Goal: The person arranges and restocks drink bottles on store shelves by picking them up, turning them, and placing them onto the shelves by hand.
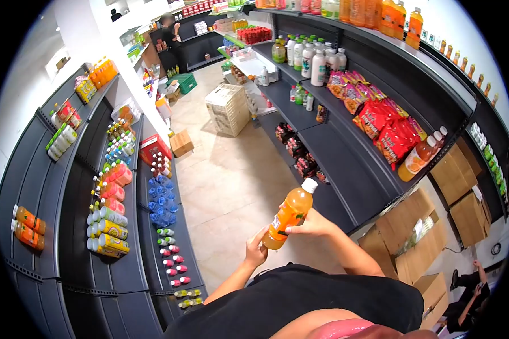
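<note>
A bottle of orange drink (289,216) with a white cap is held tilted in front of my body, over the aisle floor. My left hand (256,248) is closed on its lower end. Around the bottle's side my right hand (311,224) is wrapped, with the thumb across the label. Part of the label is hidden by the fingers. To the right, a larger bottle of orange juice (417,158) stands at the end of a dark shelf (345,158), beside red snack packets (387,135).
Dark shelving (73,226) with drinks lines the left side. A white crate (227,110) and a cardboard box (181,143) are on the aisle floor. Opened cartons (413,243) lie at right. One person (174,45) stands at the back, another (469,299) is low at right.
</note>
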